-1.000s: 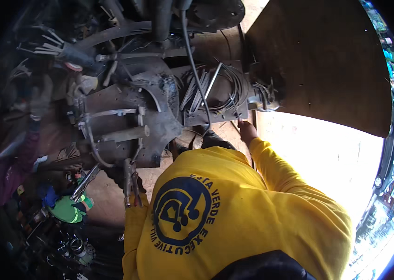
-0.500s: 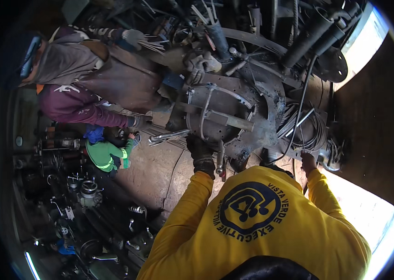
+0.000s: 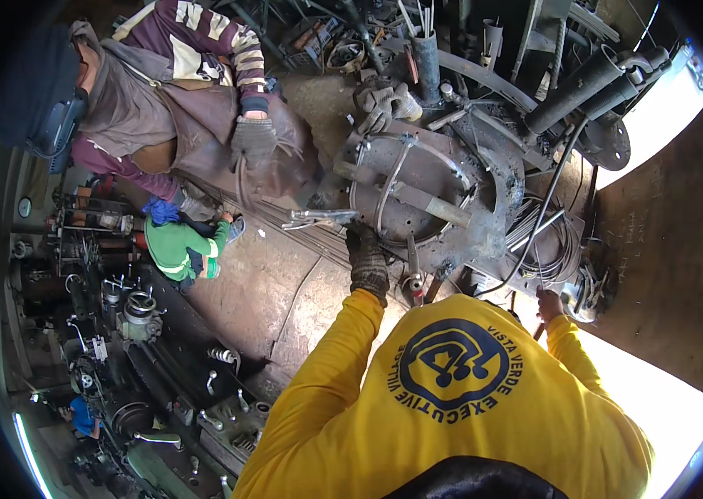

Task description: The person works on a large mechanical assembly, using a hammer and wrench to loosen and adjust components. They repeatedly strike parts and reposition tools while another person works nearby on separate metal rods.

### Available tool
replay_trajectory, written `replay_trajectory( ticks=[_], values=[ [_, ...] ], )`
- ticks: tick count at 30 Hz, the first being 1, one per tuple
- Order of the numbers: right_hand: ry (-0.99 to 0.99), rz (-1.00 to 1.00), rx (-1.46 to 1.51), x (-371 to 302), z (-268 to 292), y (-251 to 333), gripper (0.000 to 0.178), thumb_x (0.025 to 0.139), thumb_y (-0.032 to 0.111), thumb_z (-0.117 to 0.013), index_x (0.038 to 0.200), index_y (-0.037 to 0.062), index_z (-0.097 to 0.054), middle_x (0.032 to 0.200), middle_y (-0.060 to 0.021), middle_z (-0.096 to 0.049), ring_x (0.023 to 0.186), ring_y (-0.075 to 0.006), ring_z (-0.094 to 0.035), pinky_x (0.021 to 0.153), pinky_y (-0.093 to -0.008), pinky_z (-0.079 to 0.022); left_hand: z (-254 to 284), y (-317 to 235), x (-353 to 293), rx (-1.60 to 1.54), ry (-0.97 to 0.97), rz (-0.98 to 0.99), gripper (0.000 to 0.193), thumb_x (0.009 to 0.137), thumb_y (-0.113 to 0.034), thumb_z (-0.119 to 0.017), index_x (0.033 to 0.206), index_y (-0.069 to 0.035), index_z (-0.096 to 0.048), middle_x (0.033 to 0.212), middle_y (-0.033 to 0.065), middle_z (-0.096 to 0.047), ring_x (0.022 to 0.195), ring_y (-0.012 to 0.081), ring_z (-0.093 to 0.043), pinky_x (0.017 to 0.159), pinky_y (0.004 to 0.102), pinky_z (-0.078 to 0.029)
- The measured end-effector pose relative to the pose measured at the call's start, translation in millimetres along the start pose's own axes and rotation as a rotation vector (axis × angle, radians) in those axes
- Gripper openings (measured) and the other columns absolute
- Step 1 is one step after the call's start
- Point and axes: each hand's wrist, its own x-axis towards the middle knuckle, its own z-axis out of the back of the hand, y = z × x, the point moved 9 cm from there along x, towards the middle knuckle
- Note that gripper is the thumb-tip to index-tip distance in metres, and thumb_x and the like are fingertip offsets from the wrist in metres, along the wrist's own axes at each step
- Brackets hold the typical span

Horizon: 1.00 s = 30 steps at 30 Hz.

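A round rusty metal housing (image 3: 426, 195) with welded bars sits in front of me on a dirty work surface. My left hand (image 3: 366, 259), in a dark glove, grips its lower rim, just right of silver locking pliers (image 3: 318, 218) clamped there. My right hand (image 3: 548, 303) is bare and closed on thin wire at the coil of steel wire (image 3: 553, 241) to the housing's right. A co-worker in a brown apron and dark mask leans in at upper left, with one gloved hand (image 3: 253, 137) hanging and the other (image 3: 385, 101) on the housing's top.
A lathe (image 3: 160, 391) with handles and chucks runs along the lower left. A person in green (image 3: 181, 249) crouches beside it, and a person in blue (image 3: 81, 416) is farther back. Black pipes (image 3: 576, 91) stick up at top right; a brown board (image 3: 668, 249) stands at right.
The view has swung left, bringing the aproned co-worker into the picture. My left hand stays on the housing's rim and my right hand stays at the wire coil.
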Motion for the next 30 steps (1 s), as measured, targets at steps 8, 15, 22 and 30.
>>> replay_trajectory(
  ticks=[8,15,22,30],
  values=[
    [0.105,-0.318,0.299,-44.8,5.5,56.4,0.047,0.098,0.015,-0.061,0.143,0.0037,-0.052,0.105,-0.0149,-0.070,0.087,-0.0278,-0.070,0.068,-0.0394,-0.060,24.2,-0.6,7.7,0.175,-0.081,-0.054,0.086,0.101,-0.063,-0.053,0.157,0.000,-0.034,0.159,0.0162,-0.041,0.141,0.0285,-0.043,0.117,0.0358,-0.032],
    [0.098,0.195,-0.802,-72.0,3.7,78.0,0.062,0.092,0.016,-0.063,0.149,0.0021,-0.045,0.106,-0.0100,-0.071,0.103,-0.0277,-0.067,0.085,-0.0397,-0.056,30.4,53.0,71.9,0.266,0.155,-0.226,0.070,0.109,-0.052,-0.040,0.152,0.002,-0.037,0.153,0.0189,-0.043,0.139,0.0309,-0.041,0.116,0.0354,-0.031],
    [0.061,0.126,-0.491,-77.5,16.1,127.9,0.040,0.102,0.012,-0.046,0.140,0.0046,-0.053,0.099,-0.0168,-0.072,0.094,-0.0353,-0.070,0.079,-0.0461,-0.057,62.9,79.0,96.2,0.898,0.100,-0.628,0.049,0.110,-0.028,-0.041,0.151,-0.001,-0.042,0.148,0.0157,-0.052,0.133,0.0265,-0.052,0.113,0.0403,-0.040],
    [0.056,0.169,-0.632,-49.3,-6.9,96.2,0.040,0.100,0.015,-0.046,0.138,0.0089,-0.057,0.094,-0.0170,-0.073,0.089,-0.0338,-0.071,0.073,-0.0471,-0.056,44.4,62.0,77.9,0.354,0.111,-0.260,0.053,0.110,-0.037,-0.043,0.151,-0.003,-0.043,0.146,0.0132,-0.052,0.128,0.0271,-0.055,0.106,0.0382,-0.047]
  ],
)
